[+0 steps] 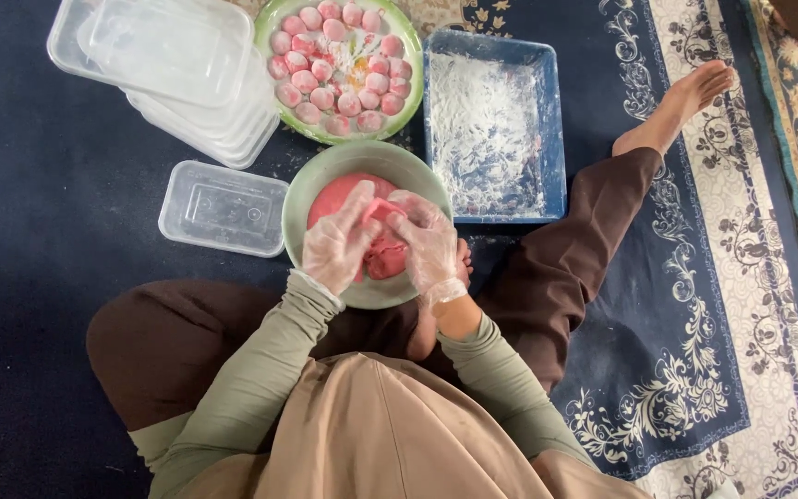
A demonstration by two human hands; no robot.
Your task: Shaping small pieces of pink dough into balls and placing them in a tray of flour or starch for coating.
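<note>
A: Figure, head view. What do your 2 hands hold?

B: My left hand and my right hand, both in clear plastic gloves, are closed together on 1 small piece of pink dough, pinched between the fingertips of both. The piece sits between the 2 hands, over the green bowl.

A: What lies under the hands?

B: The larger pink dough mass fills the bowl beneath and just beyond my left hand. The bowl rests on the dark blue carpet, touching my knees.

A: And beyond the hands?

B: Ahead of the bowl stands a green plate of pink dough balls, dusted white at the centre. Beyond my right hand, just beside that plate, is a blue tray coated with white flour. Left of my left hand, just beside the bowl, lies 1 clear plastic container; farther beyond it, a stack of clear containers touches the plate's rim.

A: Anything to the right?

B: My brown-trousered leg stretches past the tray, my bare foot on the carpet.
</note>
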